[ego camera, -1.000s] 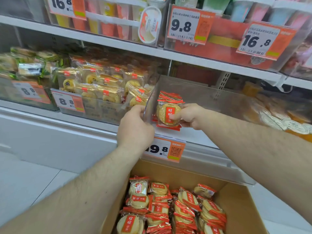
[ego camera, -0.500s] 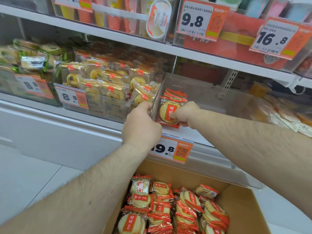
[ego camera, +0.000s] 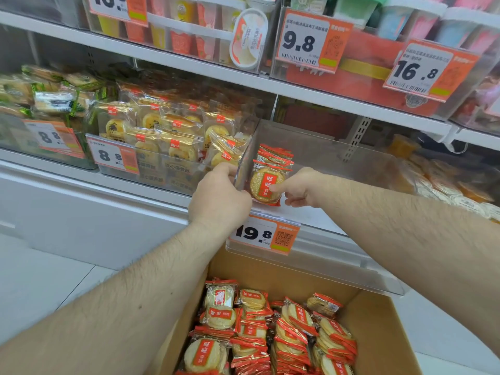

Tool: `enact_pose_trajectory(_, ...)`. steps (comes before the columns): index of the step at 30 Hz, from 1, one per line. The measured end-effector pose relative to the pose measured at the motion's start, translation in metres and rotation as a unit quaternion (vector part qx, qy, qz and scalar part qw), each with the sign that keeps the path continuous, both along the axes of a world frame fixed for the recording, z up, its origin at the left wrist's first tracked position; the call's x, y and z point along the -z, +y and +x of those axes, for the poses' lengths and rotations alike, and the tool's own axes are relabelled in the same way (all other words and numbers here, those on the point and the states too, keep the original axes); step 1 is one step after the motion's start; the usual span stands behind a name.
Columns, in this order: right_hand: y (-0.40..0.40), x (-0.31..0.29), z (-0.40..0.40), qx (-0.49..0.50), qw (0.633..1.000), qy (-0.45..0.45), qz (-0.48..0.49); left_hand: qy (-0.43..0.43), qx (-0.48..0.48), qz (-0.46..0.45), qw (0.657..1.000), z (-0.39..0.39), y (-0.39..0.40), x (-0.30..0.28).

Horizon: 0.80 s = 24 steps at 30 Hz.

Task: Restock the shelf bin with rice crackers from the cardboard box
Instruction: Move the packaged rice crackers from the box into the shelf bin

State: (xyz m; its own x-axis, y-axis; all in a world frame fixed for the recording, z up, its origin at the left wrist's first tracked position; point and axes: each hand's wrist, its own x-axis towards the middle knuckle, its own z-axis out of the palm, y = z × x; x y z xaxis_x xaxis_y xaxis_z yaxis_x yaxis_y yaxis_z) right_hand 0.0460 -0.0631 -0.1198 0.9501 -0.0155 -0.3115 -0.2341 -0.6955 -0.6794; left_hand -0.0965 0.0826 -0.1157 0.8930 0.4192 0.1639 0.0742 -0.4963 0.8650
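A few red-and-gold rice cracker packs (ego camera: 267, 180) stand upright in the front left corner of the clear shelf bin (ego camera: 324, 158). My right hand (ego camera: 300, 189) holds the front pack, with the thumb on its red label and the fingers curled at its lower right edge. My left hand (ego camera: 219, 196) grips the bin's clear left wall (ego camera: 244, 169), fingers hooked over its front edge. Below, the open cardboard box (ego camera: 378, 328) holds several more rice cracker packs (ego camera: 270, 328) in rows. The rest of the bin floor looks bare.
An orange 19.8 price tag (ego camera: 263, 235) hangs on the bin's front. To the left is a bin of yellow pastry packs (ego camera: 173, 133) tagged 8.8. Round snack packs (ego camera: 449, 190) fill the bin to the right. A shelf (ego camera: 297, 90) of cups runs above.
My right hand has set the packs lower, against the bin's left wall, and its grip has loosened to a thumb on the label. My left hand has stayed on the wall.
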Motion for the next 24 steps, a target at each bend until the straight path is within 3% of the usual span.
enact_pose_trajectory(4,-0.013,-0.015,-0.017,0.001,1.000,-0.003,0.000,-0.031,-0.024,0.053,0.998,-0.006,-0.001,0.000)
enact_pose_trajectory(8,-0.021,-0.035,-0.049,0.018,0.992,-0.099,-0.075,-0.179,-0.021,0.196,0.964,-0.019,-0.011,-0.004)
enact_pose_trajectory(12,-0.034,-0.044,-0.114,0.015,0.939,-0.310,-0.146,-0.267,0.109,0.219,0.932,-0.038,-0.034,0.001)
enact_pose_trajectory(15,-0.048,-0.029,-0.169,-0.005,0.905,-0.404,-0.131,-0.223,0.229,0.191,0.928,-0.053,-0.048,0.020)
enact_pose_trajectory(19,-0.077,0.038,-0.201,-0.044,0.943,-0.310,-0.114,-0.059,0.392,0.270,0.878,-0.060,-0.058,0.055)
enact_pose_trajectory(22,-0.099,0.107,-0.192,-0.074,0.976,-0.123,-0.165,0.056,0.438,0.329,0.834,-0.054,-0.061,0.080)
enact_pose_trajectory(24,-0.109,0.150,-0.185,-0.140,0.965,0.035,-0.219,0.093,0.450,0.357,0.813,-0.050,-0.063,0.094)
